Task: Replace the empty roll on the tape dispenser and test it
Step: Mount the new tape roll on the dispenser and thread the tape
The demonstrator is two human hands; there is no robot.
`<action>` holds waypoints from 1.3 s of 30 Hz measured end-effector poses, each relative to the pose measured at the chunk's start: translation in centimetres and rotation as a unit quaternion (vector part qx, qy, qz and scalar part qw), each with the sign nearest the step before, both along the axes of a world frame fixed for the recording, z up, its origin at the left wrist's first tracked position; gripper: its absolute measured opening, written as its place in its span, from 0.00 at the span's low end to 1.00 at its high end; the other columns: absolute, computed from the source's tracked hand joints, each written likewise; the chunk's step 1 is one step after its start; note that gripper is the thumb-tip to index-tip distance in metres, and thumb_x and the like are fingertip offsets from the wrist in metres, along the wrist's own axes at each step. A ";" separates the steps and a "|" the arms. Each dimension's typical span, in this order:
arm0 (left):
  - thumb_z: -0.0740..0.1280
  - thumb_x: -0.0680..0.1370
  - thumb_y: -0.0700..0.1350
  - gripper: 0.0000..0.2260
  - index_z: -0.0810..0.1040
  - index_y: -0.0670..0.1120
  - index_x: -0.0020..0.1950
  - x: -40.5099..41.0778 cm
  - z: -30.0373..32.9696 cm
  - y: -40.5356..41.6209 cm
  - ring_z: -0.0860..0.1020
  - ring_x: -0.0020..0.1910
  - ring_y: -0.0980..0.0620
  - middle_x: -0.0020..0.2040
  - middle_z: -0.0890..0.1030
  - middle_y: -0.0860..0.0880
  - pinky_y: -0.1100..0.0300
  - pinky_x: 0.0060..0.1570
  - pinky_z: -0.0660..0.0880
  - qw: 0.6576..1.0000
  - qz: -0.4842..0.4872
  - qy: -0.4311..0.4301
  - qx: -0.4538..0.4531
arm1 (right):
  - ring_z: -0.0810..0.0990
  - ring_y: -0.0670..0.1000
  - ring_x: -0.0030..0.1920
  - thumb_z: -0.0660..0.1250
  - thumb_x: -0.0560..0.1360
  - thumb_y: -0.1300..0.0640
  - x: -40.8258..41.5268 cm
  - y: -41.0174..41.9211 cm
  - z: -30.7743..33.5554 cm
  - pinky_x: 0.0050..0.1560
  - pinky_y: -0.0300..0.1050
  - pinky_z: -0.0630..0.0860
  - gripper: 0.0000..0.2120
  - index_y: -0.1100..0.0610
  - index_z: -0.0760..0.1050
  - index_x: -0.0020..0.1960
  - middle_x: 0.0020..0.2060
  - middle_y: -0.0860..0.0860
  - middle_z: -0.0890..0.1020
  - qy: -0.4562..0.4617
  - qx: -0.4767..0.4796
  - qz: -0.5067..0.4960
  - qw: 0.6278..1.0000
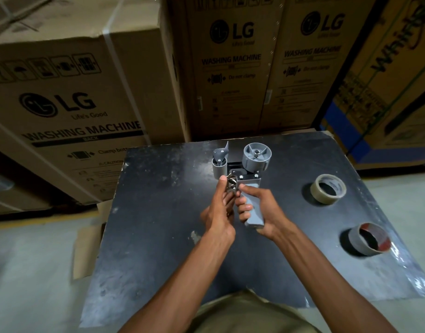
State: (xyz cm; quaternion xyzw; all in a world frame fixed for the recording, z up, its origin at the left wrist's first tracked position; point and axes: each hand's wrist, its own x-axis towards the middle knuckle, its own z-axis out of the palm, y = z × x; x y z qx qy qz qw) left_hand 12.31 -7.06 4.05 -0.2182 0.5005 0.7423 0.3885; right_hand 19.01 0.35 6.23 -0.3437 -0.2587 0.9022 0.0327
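While right hand (252,207) clenches dispenser (242,174) handle, left hand (218,212) pinches metal blade flap; seat new tape roll (328,188) squarely on bare hub (256,156)

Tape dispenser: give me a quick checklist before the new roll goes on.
1. Spool bare, old core off: ok.
2. Dispenser handle gripped by the right hand: ok.
3. Left hand free to fetch the roll: not ok, its fingers are at the metal parts near the blade end.
4. New tape roll on the table, on the right side: ok.
5. Empty core set aside, apart from the new roll: ok.
6. Loose tape end findable: cannot tell.
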 end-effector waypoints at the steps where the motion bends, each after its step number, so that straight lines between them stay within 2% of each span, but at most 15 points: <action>1: 0.80 0.67 0.58 0.27 0.84 0.35 0.51 0.1 -0.2 0.0 0.84 0.43 0.45 0.46 0.87 0.41 0.53 0.46 0.79 1.000 0.003 0.000 0.000 | 0.66 0.42 0.21 0.63 0.81 0.55 0.0 0.0 -0.1 0.19 0.34 0.64 0.11 0.57 0.72 0.40 0.28 0.48 0.70 0.000 0.000 0.000 1.000; 6: 0.81 0.63 0.61 0.30 0.85 0.37 0.51 -0.3 -1.2 0.0 0.84 0.48 0.42 0.47 0.87 0.41 0.45 0.57 0.77 1.000 -0.019 0.006 -0.004 | 0.66 0.42 0.21 0.64 0.80 0.55 -0.3 0.2 -0.7 0.19 0.34 0.65 0.11 0.58 0.73 0.41 0.29 0.48 0.70 0.001 0.001 -0.002 1.000; 9: 0.80 0.65 0.61 0.29 0.85 0.38 0.52 -0.5 -1.4 -0.4 0.85 0.54 0.41 0.47 0.88 0.43 0.43 0.62 0.76 0.999 -0.033 0.010 -0.020 | 0.66 0.42 0.21 0.65 0.79 0.55 -0.4 0.4 -1.4 0.19 0.34 0.65 0.10 0.58 0.73 0.41 0.29 0.48 0.70 -0.003 0.002 -0.001 1.000; 11: 0.78 0.66 0.62 0.29 0.84 0.39 0.53 -0.7 -1.5 -1.0 0.86 0.52 0.44 0.48 0.88 0.45 0.48 0.57 0.80 0.999 -0.027 0.012 -0.035 | 0.66 0.42 0.21 0.65 0.79 0.54 -0.4 0.4 -2.2 0.19 0.35 0.65 0.10 0.58 0.73 0.41 0.29 0.48 0.70 -0.008 0.002 0.003 1.000; 13: 0.74 0.67 0.65 0.30 0.84 0.41 0.55 -1.2 -2.0 -1.8 0.86 0.51 0.46 0.50 0.87 0.46 0.55 0.48 0.79 0.999 -0.008 0.015 -0.044 | 0.65 0.42 0.21 0.64 0.80 0.54 -0.5 0.4 -2.9 0.18 0.35 0.65 0.10 0.57 0.73 0.41 0.29 0.47 0.70 -0.013 -0.001 0.006 1.000; 17: 0.64 0.79 0.60 0.23 0.82 0.41 0.58 -2.7 -4.0 -3.2 0.83 0.54 0.44 0.57 0.85 0.44 0.54 0.51 0.77 0.998 0.013 0.019 -0.065 | 0.64 0.42 0.21 0.64 0.79 0.56 -0.3 0.3 -4.7 0.18 0.35 0.63 0.09 0.56 0.72 0.40 0.29 0.47 0.69 -0.024 0.011 0.018 0.999; 20: 0.59 0.83 0.55 0.19 0.80 0.42 0.59 -3.7 -5.2 -4.0 0.81 0.58 0.41 0.63 0.82 0.42 0.54 0.50 0.76 0.996 0.035 0.032 -0.080 | 0.64 0.41 0.21 0.64 0.79 0.61 -0.2 0.2 -6.6 0.19 0.34 0.62 0.08 0.55 0.72 0.42 0.29 0.47 0.68 -0.029 0.027 0.026 0.999; 22: 0.58 0.84 0.54 0.18 0.79 0.43 0.59 -4.2 -5.8 -4.6 0.81 0.57 0.41 0.63 0.82 0.41 0.56 0.46 0.76 0.994 0.045 0.040 -0.092 | 0.64 0.41 0.22 0.64 0.78 0.64 -0.2 0.0 -8.0 0.19 0.34 0.62 0.08 0.55 0.72 0.42 0.30 0.47 0.68 -0.042 0.041 0.030 0.998; 27: 0.57 0.84 0.52 0.19 0.80 0.40 0.61 -4.9 -6.7 -5.0 0.82 0.46 0.46 0.60 0.83 0.40 0.57 0.41 0.74 0.990 0.057 0.076 -0.106 | 0.65 0.42 0.23 0.65 0.76 0.67 0.1 -0.7 -11.3 0.20 0.35 0.64 0.07 0.58 0.73 0.42 0.30 0.49 0.69 -0.076 0.056 0.041 0.995; 32: 0.57 0.84 0.51 0.19 0.80 0.39 0.61 -5.2 -7.3 -5.0 0.82 0.53 0.43 0.57 0.83 0.41 0.57 0.42 0.75 0.987 0.054 0.095 -0.116 | 0.65 0.43 0.23 0.65 0.76 0.67 0.0 -1.1 -13.5 0.20 0.36 0.64 0.07 0.58 0.73 0.40 0.30 0.49 0.70 -0.099 0.058 0.033 0.993; 39: 0.58 0.84 0.50 0.16 0.82 0.41 0.56 -5.2 -8.4 -5.3 0.82 0.50 0.44 0.53 0.84 0.43 0.57 0.41 0.75 0.982 0.030 0.128 -0.138 | 0.65 0.44 0.23 0.65 0.76 0.67 0.2 -0.8 -15.2 0.21 0.35 0.65 0.08 0.58 0.73 0.40 0.30 0.50 0.71 -0.112 0.065 0.031 0.991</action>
